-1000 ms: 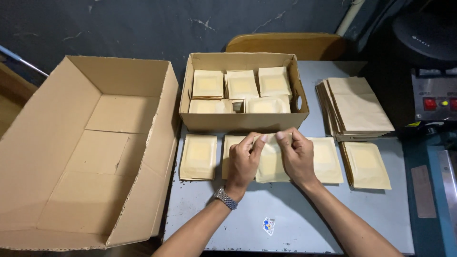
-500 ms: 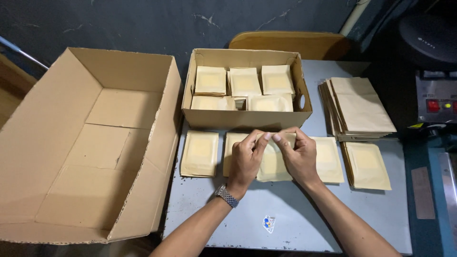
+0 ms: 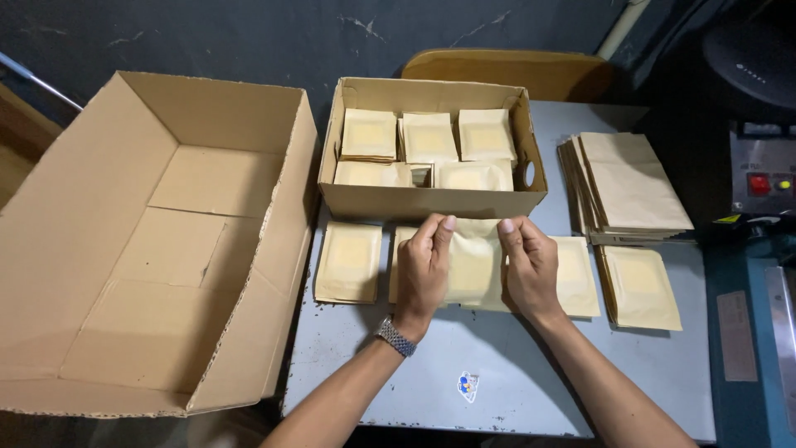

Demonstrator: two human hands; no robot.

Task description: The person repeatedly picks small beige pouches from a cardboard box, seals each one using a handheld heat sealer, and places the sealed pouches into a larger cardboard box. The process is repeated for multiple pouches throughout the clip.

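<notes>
Head view: both hands pinch one tan pouch [image 3: 474,264].
Left hand [image 3: 424,265] and right hand [image 3: 531,267] grip its top edge; five pouches lie on the grey table [image 3: 514,382], six in the small box [image 3: 431,199].

Pouch [image 3: 473,265] in my hands: matt tan kraft paper, slightly creased. Both cartons, small box [image 3: 431,199] and big one [image 3: 157,249]: raw brown corrugated cardboard, dull. Table [image 3: 497,365]: grey painted metal, scuffed, speckled. My watch band [image 3: 396,336]: shiny steel links.
</notes>
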